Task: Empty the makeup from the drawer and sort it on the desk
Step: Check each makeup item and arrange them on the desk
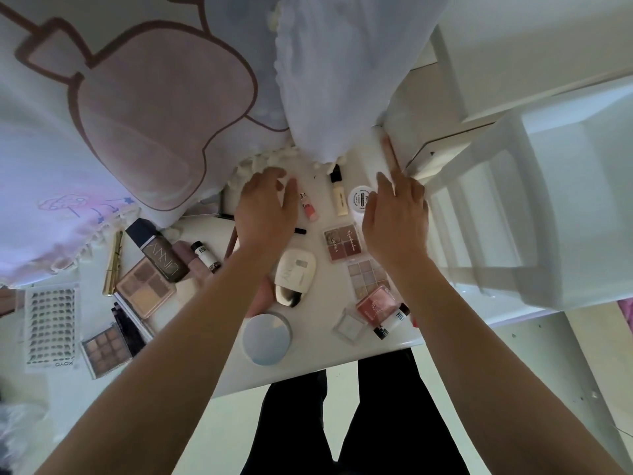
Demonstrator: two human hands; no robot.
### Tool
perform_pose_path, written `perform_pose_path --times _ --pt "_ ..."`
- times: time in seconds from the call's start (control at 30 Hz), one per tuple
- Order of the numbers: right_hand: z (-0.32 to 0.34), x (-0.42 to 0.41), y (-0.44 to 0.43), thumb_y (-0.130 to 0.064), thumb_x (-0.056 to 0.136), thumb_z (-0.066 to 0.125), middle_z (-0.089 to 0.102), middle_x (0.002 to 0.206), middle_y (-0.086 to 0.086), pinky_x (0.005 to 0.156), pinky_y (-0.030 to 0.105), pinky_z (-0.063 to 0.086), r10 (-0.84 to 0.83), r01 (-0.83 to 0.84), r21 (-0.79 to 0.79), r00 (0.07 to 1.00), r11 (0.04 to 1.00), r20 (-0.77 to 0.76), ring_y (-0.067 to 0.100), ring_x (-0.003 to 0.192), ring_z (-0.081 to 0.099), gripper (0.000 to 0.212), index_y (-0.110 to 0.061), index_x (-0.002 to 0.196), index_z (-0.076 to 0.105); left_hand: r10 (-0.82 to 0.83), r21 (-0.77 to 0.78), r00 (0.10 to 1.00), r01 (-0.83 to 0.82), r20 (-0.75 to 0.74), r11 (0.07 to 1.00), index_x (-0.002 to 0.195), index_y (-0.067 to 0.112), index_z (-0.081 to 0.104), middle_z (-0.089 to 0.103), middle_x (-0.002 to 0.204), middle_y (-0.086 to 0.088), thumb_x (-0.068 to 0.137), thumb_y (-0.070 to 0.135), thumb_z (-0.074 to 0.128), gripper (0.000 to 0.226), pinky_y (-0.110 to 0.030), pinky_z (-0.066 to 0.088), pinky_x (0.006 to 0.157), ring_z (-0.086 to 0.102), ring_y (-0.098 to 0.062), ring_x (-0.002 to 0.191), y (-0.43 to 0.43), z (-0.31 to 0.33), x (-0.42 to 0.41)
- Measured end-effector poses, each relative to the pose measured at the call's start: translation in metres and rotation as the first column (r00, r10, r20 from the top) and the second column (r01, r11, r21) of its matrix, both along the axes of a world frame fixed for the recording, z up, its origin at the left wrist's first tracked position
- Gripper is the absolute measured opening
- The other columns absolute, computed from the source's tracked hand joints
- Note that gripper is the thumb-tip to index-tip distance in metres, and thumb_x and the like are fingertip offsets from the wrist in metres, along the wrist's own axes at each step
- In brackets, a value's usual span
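Forearms (191, 337) lead to the left hand (265, 209) and right hand (394, 217), both slack and holding nothing above the white desk (318, 351) strewn with makeup (296, 269); I judge the mauve four-pan eyeshadow palette (344, 243) beside the right hand light, rigid, slick, its powders fragile, best pinched across its long edges.

A glossy white desk (318, 351) stands over a pale cream floor (342, 423). Fringed pale fabric with a pink bear outline (154, 97) drapes its far side; a white slatted plastic unit (513, 207) stands right of it.
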State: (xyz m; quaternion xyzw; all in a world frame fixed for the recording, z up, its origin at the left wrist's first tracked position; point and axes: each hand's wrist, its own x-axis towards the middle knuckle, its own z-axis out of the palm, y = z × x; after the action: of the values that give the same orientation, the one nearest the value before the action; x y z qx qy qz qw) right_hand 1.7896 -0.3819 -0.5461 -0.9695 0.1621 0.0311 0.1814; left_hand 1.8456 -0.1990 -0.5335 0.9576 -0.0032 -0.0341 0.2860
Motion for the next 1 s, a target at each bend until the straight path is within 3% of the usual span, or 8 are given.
perform_pose_path --times 0.07,0.17,0.27,0.47,0.6,0.7,0.83,1.0 --pt "0.002 0.003 0.003 -0.024 0.101 0.043 0.031 0.155 0.021 0.109 0.05 0.039 -0.032 0.026 -0.046 0.989 0.999 -0.143 0.04 0.14 0.034 0.049 -0.003 0.146 0.036 -0.079 0.023 0.992 0.077 0.099 0.997 0.114 0.013 0.065 0.066 0.106 -0.007 0.097 0.037 0.049 0.033 -0.038 0.051 0.079 0.059 -0.027 0.096 0.003 -0.004 -0.027" --pt "0.008 0.006 0.008 -0.007 0.09 0.056 0.03 0.152 0.018 0.102 0.045 0.044 -0.018 0.006 -0.055 0.974 0.998 -0.228 0.039 0.126 0.046 0.042 0.001 0.131 0.048 -0.164 0.081 0.977 0.154 0.133 0.985 0.108 0.012 0.068 0.063 0.106 -0.01 0.093 0.034 0.055 0.029 -0.039 0.05 0.077 0.057 -0.03 0.094 0.006 -0.016 -0.066" --pt "0.013 0.008 0.004 0.01 0.086 0.056 0.04 0.14 0.016 0.093 0.041 0.05 -0.049 0.043 -0.036 0.982 0.998 -0.181 0.033 0.106 0.054 0.036 0.005 0.121 0.058 -0.251 0.133 0.963 0.236 0.103 0.962 0.101 0.011 0.07 0.063 0.104 -0.012 0.091 0.036 0.056 0.031 -0.042 0.052 0.077 0.055 -0.033 0.092 0.013 -0.028 -0.09" --pt "0.003 0.005 -0.003 0.016 0.086 0.052 0.053 0.121 0.022 0.084 0.041 0.052 -0.088 0.084 -0.036 0.987 0.996 -0.132 0.037 0.1 0.058 0.035 0.005 0.118 0.062 -0.168 0.034 0.986 0.168 -0.021 0.985 0.106 0.011 0.07 0.06 0.107 -0.01 0.088 0.035 0.072 0.03 -0.033 0.045 0.085 0.052 -0.03 0.1 0.018 -0.03 -0.088" --pt "0.014 -0.018 0.0 0.007 0.094 0.051 0.067 0.118 0.015 0.084 0.025 0.048 -0.233 0.211 0.23 0.97 0.95 0.072 0.028 0.1 0.066 0.034 -0.007 0.12 0.068 -0.061 -0.09 0.991 0.05 -0.119 0.995 0.117 0.017 0.066 0.057 0.116 0.001 0.092 0.036 0.067 0.031 -0.029 0.042 0.092 0.053 -0.02 0.109 0.02 -0.009 -0.086" --pt "0.035 -0.05 0.018 -0.013 0.099 0.057 0.073 0.098 -0.008 0.072 0.006 0.041 -0.375 0.255 0.541 0.919 0.801 0.122 -0.002 0.079 0.063 0.018 -0.024 0.104 0.071 0.187 -0.242 0.948 -0.25 -0.257 0.937 0.117 0.032 0.062 0.058 0.106 0.018 0.094 0.047 0.059 0.027 -0.03 0.046 0.089 0.061 -0.007 0.099 0.023 0.014 -0.084" --pt "0.052 -0.083 0.043 -0.008 0.094 0.068 0.077 0.093 -0.001 0.077 0.019 0.051 -0.322 0.22 0.911 0.941 0.349 -0.104 0.011 0.085 0.069 0.011 -0.019 0.098 0.071 0.15 -0.586 0.841 -0.479 -0.52 0.653 0.097 0.042 0.07 0.072 0.102 0.01 0.089 0.064 0.05 0.031 -0.044 0.05 0.099 0.063 -0.013 0.092 0.031 0.042 -0.08" --pt "0.058 -0.105 0.062 -0.004 0.093 0.064 0.077 0.102 0.002 0.082 0.023 0.053 -0.205 0.164 0.959 0.972 0.23 -0.117 0.014 0.096 0.071 0.023 -0.021 0.108 0.069 -0.004 -0.765 0.847 -0.479 -0.532 0.43 0.092 0.028 0.08 0.073 0.104 -0.008 0.096 0.038 0.061 0.021 -0.041 0.04 0.09 0.051 -0.025 0.095 0.034 0.061 -0.089"
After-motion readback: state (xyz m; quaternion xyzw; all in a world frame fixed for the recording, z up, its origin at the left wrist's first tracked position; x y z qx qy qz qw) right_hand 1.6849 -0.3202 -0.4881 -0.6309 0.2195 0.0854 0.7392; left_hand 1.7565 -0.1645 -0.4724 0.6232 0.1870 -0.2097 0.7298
